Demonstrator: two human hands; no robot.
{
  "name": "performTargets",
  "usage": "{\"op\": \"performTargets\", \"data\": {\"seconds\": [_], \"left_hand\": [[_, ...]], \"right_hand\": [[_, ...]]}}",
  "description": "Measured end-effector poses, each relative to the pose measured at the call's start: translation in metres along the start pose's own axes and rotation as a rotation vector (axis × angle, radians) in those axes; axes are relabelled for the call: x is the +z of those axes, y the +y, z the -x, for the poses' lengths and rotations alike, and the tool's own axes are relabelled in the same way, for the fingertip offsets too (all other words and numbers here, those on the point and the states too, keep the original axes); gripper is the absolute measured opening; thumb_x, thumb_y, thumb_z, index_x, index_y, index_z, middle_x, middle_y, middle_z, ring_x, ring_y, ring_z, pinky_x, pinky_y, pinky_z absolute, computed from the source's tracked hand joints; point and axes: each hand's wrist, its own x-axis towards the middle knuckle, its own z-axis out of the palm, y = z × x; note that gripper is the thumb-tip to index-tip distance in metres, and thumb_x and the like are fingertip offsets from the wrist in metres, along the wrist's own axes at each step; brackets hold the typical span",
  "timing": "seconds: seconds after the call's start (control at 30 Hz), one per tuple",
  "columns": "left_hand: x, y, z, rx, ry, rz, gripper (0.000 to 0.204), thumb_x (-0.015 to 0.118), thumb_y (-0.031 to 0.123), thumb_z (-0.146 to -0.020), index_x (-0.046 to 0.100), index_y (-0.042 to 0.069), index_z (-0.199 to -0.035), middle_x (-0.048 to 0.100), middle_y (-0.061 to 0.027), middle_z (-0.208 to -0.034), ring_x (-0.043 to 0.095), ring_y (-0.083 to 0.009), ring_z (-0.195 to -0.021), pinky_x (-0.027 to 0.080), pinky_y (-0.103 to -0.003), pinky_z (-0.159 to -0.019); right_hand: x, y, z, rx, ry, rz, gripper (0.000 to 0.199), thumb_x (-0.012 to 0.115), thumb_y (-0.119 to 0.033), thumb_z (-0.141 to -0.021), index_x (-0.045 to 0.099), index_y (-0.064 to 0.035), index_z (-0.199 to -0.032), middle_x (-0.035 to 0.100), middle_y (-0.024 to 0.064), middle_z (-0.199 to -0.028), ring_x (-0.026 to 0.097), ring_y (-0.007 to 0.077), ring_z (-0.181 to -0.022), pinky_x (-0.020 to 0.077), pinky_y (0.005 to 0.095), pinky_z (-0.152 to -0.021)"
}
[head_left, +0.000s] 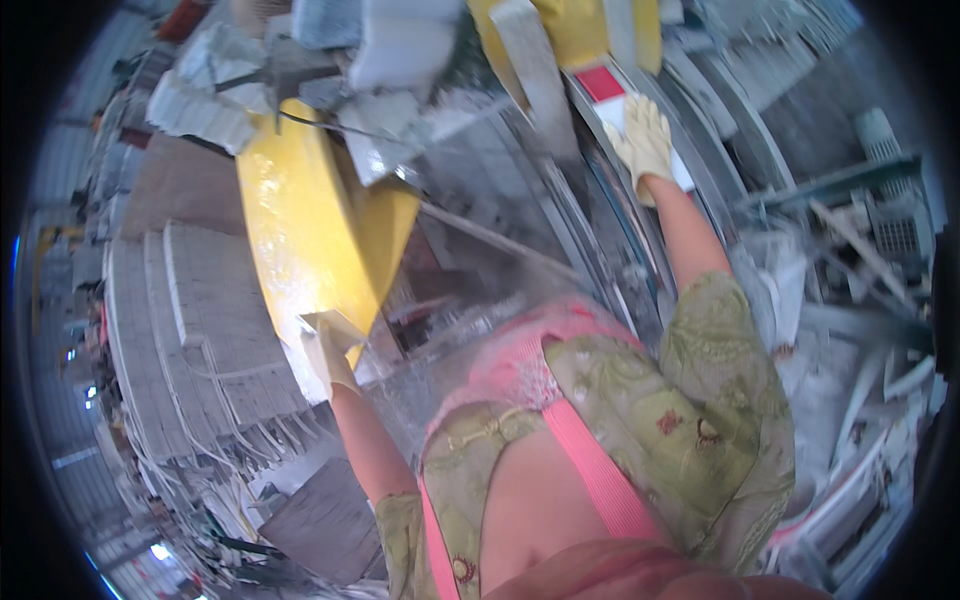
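Observation:
My right hand [643, 140], in a cream glove, lies flat with fingers spread on a long white strip [682, 168] with a red patch [600, 84] at its far end. The strip runs along a grey metal frame [585, 180]. On the left, my left hand [326, 360], also in a pale glove, is at the near end of a glossy yellow sheet [290, 215] that slopes away from me. A small greyish edge shows by its fingertips. Its fingers blend into the pale end of the sheet, so their grip is unclear.
Left of the yellow sheet, long grey slabs [215, 310] are stacked with cords hanging from their ends. White wrapped bundles [405, 45] and another yellow piece [575, 30] lie at the far side. A green rail [835, 182] and a grey crate [893, 228] stand on the right.

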Motion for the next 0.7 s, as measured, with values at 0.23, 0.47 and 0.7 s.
{"op": "performTargets", "data": {"seconds": [0.23,0.47,0.7], "left_hand": [[-0.020,-0.006,-0.021,-0.103,-0.293,0.168,0.052,0.060,0.032,-0.096,0.048,-0.004,-0.131,0.061,-0.0196,-0.115,0.065,-0.0278,-0.102,0.057,-0.038,-0.083],[-0.004,-0.008,-0.010,0.036,-0.121,0.111,0.051,0.059,0.034,-0.097,0.050,-0.004,-0.130,0.061,-0.0190,-0.114,0.065,-0.0276,-0.102,0.057,-0.039,-0.084],[-0.007,-0.004,-0.003,0.059,-0.076,0.104,0.050,0.058,0.036,-0.097,0.052,-0.003,-0.128,0.062,-0.0184,-0.114,0.065,-0.0275,-0.102,0.056,-0.040,-0.086]], "right_hand": [[-0.040,0.042,0.078,-0.092,-0.079,-0.161,0.063,0.056,-0.034,-0.097,0.040,-0.0109,-0.153,0.034,0.0164,-0.162,0.031,0.0320,-0.150,0.0242,0.0409,-0.122],[-0.115,0.094,0.147,-0.385,-0.447,-0.070,0.088,0.073,-0.013,-0.080,0.032,-0.0099,-0.157,0.032,0.0159,-0.162,0.026,0.0319,-0.153,0.0213,0.0413,-0.124],[-0.060,0.058,0.161,-0.307,-0.008,0.382,0.057,0.049,-0.013,-0.095,0.037,-0.0047,-0.151,0.040,0.0169,-0.155,0.036,0.0296,-0.146,0.0280,0.0464,-0.121]]}}
